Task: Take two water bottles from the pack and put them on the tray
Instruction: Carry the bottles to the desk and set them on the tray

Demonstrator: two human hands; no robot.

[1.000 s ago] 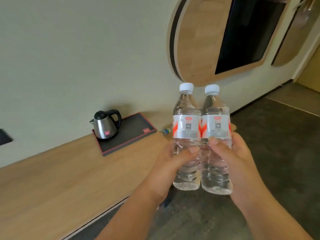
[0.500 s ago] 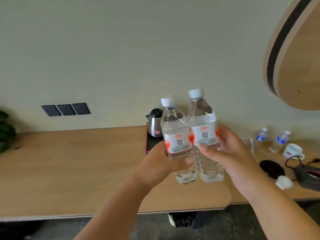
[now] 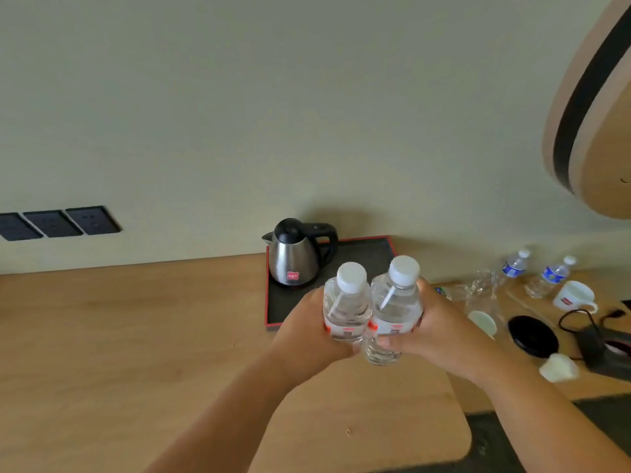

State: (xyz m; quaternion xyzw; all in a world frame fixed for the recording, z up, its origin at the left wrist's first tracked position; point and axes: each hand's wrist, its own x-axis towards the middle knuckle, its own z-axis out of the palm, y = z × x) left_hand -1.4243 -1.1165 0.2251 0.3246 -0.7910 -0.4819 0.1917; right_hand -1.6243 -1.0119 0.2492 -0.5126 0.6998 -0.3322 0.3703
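The left hand point(image 3: 307, 331) wraps its fingers around the left bottle point(image 3: 346, 307); the right hand point(image 3: 433, 327) grips the right bottle point(image 3: 396, 302). The bottles touch side by side, upright. Just beyond the fingers lies the tray point(image 3: 362, 257), carrying a kettle point(image 3: 295, 257).
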